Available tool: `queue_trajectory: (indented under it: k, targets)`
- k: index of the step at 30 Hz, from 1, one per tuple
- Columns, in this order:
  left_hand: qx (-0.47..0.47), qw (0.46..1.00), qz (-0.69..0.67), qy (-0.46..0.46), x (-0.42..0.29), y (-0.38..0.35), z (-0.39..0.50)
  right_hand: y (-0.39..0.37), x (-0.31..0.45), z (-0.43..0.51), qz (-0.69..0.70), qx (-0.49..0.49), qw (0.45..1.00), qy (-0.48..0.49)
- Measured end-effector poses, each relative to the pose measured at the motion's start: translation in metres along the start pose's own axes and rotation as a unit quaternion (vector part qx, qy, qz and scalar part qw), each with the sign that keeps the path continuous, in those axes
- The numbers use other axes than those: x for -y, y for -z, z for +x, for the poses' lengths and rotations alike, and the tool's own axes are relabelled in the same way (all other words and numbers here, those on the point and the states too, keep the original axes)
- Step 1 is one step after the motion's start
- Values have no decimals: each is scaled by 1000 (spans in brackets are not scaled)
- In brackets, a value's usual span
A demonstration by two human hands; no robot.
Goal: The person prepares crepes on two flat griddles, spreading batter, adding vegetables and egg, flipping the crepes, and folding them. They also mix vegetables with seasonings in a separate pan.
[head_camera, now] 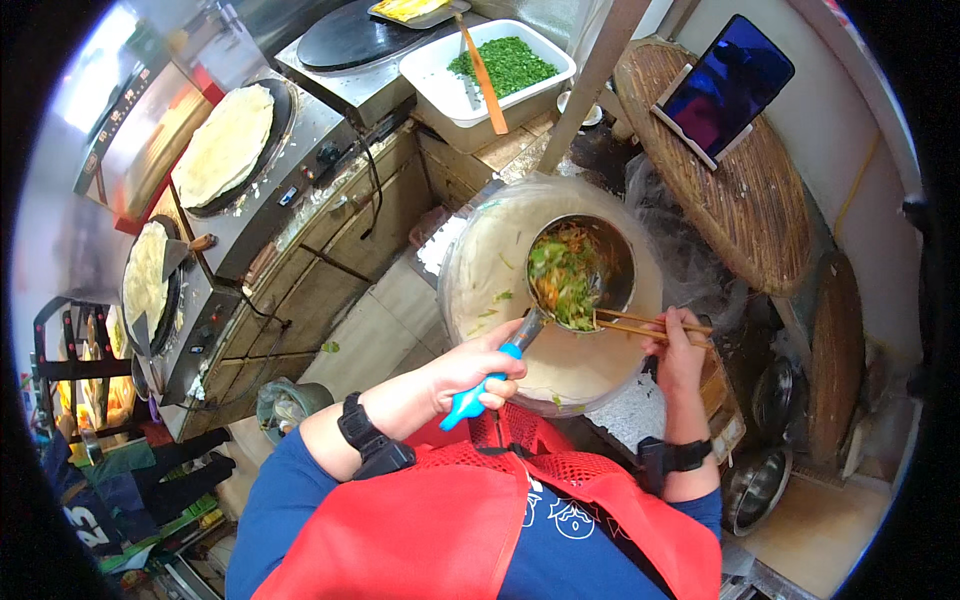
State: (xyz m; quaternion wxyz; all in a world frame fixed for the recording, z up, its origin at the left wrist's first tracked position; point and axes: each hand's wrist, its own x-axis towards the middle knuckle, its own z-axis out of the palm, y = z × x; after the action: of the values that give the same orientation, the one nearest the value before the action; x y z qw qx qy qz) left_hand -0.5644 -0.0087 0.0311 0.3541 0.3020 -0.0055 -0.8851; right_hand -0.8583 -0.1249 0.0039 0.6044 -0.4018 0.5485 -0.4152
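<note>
My left hand [480, 375] is closed around the blue handle [469, 397] of a metal saucepan [621, 259]. Chopped green and orange vegetables [562, 274] lie in the pan, partly blurred. Between the fingers of my right hand [677, 345] is a pair of wooden chopsticks [630, 325], their tips at the pan's near rim among the vegetables. Beneath the pan stands a wide round tub [480, 262] of pale batter or dough, edged with clear plastic film. Green scraps dot the pale surface.
Flatbreads [229, 142] lie on round griddles [281, 112] at left. A white tray [431, 71] holds chopped greens and a wooden spatula [484, 79]. A phone [727, 86] leans by a woven lid [750, 202]. A bin [311, 397] stands on the floor; a person [112, 487] is at lower left.
</note>
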Motion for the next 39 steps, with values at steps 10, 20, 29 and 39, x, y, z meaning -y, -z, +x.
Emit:
queue_trajectory:
  k: [10, 20, 29, 39]
  targets:
    - [19, 999, 15, 34, -3, -19, -6, -37, 0, -36, 102, -135, 980, 105]
    - [23, 999, -30, 15, -14, -40, -17, -61, 37, -42, -230, 102, 940, 230]
    - [17, 999, 13, 24, -1, 5, -12, -58, 59, -51, -256, 176, 925, 219]
    - [128, 983, -104, -85, 24, 18, -73, -102, 68, -64, -466, 203, 736, 447]
